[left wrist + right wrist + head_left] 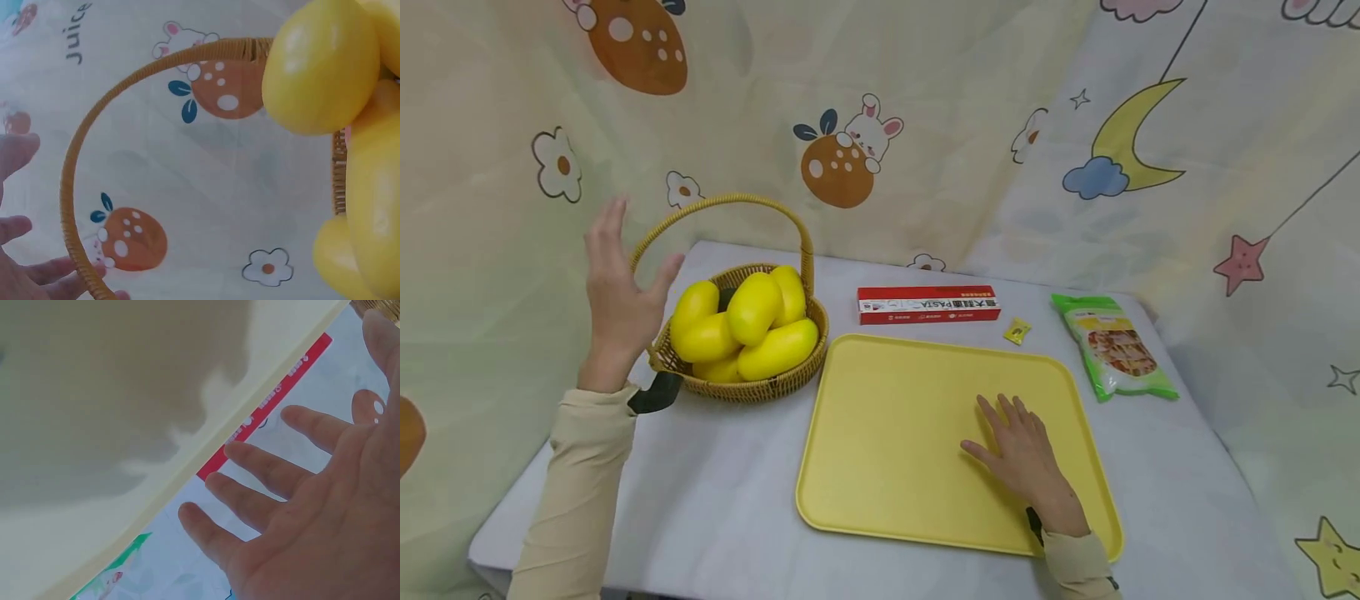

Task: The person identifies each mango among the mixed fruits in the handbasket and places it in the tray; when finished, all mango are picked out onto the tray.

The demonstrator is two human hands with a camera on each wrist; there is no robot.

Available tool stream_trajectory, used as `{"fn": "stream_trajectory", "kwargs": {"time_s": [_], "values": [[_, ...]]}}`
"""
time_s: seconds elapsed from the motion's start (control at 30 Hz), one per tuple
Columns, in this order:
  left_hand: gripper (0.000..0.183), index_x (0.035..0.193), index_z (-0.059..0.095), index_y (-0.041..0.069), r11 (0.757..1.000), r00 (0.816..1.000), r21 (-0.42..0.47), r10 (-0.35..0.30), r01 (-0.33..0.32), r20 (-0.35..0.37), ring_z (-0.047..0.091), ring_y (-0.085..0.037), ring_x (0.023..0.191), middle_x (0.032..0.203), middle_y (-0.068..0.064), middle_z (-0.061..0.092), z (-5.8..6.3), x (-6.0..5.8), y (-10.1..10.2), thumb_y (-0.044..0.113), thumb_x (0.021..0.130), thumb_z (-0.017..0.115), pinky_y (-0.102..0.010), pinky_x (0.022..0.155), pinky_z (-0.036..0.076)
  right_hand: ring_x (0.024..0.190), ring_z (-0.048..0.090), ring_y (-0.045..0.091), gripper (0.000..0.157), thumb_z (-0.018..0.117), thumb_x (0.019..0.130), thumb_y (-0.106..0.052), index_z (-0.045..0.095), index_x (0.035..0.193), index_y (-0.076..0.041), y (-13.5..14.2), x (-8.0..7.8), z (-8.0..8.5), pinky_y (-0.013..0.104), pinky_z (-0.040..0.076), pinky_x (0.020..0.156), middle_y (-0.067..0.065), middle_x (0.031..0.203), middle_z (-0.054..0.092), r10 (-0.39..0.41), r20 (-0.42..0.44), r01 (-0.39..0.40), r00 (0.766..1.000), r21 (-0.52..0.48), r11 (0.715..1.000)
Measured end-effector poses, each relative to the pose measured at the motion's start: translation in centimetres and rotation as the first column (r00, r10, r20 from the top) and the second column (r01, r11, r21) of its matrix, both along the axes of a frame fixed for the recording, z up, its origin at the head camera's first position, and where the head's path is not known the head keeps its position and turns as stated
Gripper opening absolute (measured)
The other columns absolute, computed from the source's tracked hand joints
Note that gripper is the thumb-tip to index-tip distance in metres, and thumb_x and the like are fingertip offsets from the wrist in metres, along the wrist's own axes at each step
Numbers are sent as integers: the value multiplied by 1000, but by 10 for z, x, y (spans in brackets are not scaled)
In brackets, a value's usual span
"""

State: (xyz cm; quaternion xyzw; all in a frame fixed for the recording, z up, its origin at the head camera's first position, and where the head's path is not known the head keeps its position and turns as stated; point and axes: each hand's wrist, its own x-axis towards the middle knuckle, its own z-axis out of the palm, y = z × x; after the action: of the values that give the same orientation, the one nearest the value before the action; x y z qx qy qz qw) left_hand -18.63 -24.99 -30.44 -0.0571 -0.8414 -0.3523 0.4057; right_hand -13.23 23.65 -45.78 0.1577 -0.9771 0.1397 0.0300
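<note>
My left hand point(619, 292) is raised at the left side of a wicker basket point(760, 388), fingers spread upward and holding nothing. In the left wrist view its fingers overlap the tall arched handle point(94, 119). Several smooth yellow mangoes point(755, 308) are piled in the basket. Over the right part of a yellow rectangular tray point(880, 433), my right hand point(1021, 460) hovers palm down with its fingers apart. Its shadow falls on the tray surface in the right wrist view, and nothing is in its grasp.
Behind the tray lies a red pasta box point(928, 305). A small yellow wrapped packet point(1017, 331) is to its right. Farther right is a green and white food bag point(1115, 348). A white cloth point(722, 492) covers the table, and printed curtains point(955, 150) surround it.
</note>
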Motion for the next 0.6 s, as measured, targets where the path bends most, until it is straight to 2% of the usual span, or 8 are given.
{"fn": "stream_trajectory", "kwargs": {"time_s": [0.07,0.1,0.17,0.23,0.3,0.4,0.5,0.6], "values": [[62,148,34,21,993,995,113,2,-14,102,42,-24,131,145,-10,39,-2,0,-9,22,93,63,-36,112,33,133,31,52,75,65,86,-49,41,144,-7,-1,0,1,66,28,104,30,141,41,15,-18,-15,1000,-11,1000],[59,147,36,23,987,989,157,3,-27,150,49,-21,124,141,-9,43,-3,0,-13,23,94,62,-32,107,39,132,33,51,76,67,86,-48,41,144,-7,-1,0,2,66,30,103,30,140,42,23,-28,-23,999,-18,1000],[52,143,43,22,973,979,227,-13,-33,202,59,-12,109,128,-5,54,-8,1,-20,24,94,62,-22,96,47,130,36,51,76,69,85,-46,42,143,-6,-3,-1,4,65,31,102,30,137,44,38,-46,-39,998,-29,999],[44,136,51,14,964,975,267,-52,-7,214,63,-1,92,112,5,63,-12,0,-26,23,95,61,-12,83,49,129,38,50,76,70,84,-45,42,142,-5,-4,-2,5,64,33,101,30,135,46,51,-66,-53,996,-27,998],[36,128,58,7,951,973,308,-104,37,205,64,6,78,96,14,66,-15,-1,-30,21,95,60,-7,71,49,128,39,49,76,71,83,-44,42,142,-5,-6,-4,6,63,34,101,29,134,47,63,-78,-65,995,-22,998],[29,118,64,1,929,968,359,-165,89,187,65,3,71,81,20,67,-18,-2,-33,19,96,57,-9,68,52,127,41,47,76,72,83,-44,43,142,-6,-12,-9,9,62,36,100,27,134,48,84,-79,-87,993,-25,996],[27,112,66,1,922,967,379,-163,79,195,66,0,69,76,18,67,-22,-4,-35,21,96,56,-11,67,53,127,42,45,77,71,83,-45,42,143,-7,-21,-14,16,62,37,99,26,135,48,114,-50,-117,992,-63,991],[29,110,66,1,928,966,369,-142,54,215,65,-1,66,74,16,66,-26,-4,-38,24,96,57,-11,67,53,128,43,42,78,70,83,-48,40,145,-10,-36,-20,26,60,38,100,22,139,45,144,-4,-144,990,-113,983]]}}
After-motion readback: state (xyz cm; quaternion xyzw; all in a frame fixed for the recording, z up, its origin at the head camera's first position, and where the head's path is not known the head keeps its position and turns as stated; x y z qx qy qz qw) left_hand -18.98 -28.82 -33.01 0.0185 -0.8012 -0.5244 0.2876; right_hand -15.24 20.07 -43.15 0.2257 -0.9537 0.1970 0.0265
